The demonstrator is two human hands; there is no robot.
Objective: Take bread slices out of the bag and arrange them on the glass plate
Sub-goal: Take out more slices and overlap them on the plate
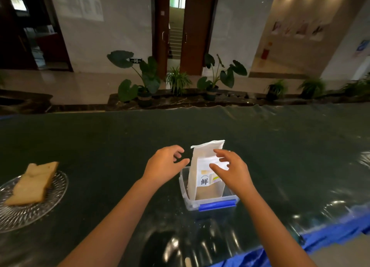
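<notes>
A white bread bag (202, 162) with a printed label stands upright in a small clear plastic box (208, 203) with a blue latch, at the table's middle. My left hand (164, 164) hovers just left of the bag, fingers apart and empty. My right hand (232, 170) is in front of the bag's right side, fingers spread; whether it touches the bag I cannot tell. Far left, bread slices (34, 183) lie overlapped on a patterned glass plate (36, 210).
The table is covered with dark glossy plastic sheeting (120, 146) with a blue cloth (330, 238) at its front right edge. Potted plants (144, 82) and a doorway stand well beyond the far edge.
</notes>
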